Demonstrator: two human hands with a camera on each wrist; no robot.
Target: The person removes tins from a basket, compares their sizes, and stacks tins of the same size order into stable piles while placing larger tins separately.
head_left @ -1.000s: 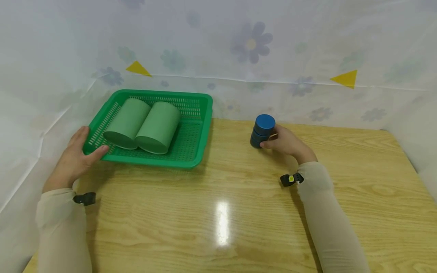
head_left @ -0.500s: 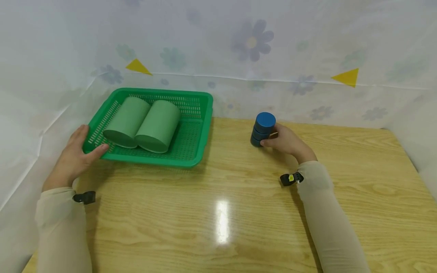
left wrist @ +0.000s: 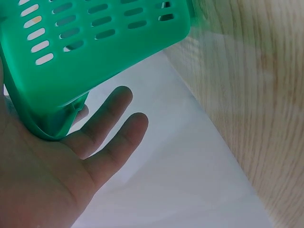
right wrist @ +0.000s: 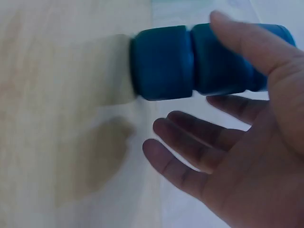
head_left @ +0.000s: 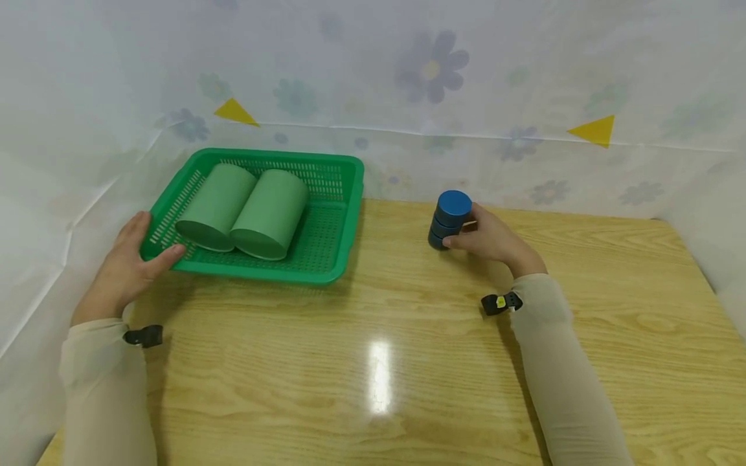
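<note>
Blue cylinder (head_left: 453,208) is pinched upright by the right hand (head_left: 491,237), while the left hand (head_left: 124,268) clasps the green basket (head_left: 320,238) by a corner, seemingly steadying it.

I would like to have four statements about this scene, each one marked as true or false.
1. Two green cylinders lie in the green basket. True.
2. Both hands hold the basket. False: the left hand holds it, and the right hand holds a blue object.
3. In the head view, the blue object is left of the basket. False: it is on the right.
4. The table shows wood grain. True.
</note>
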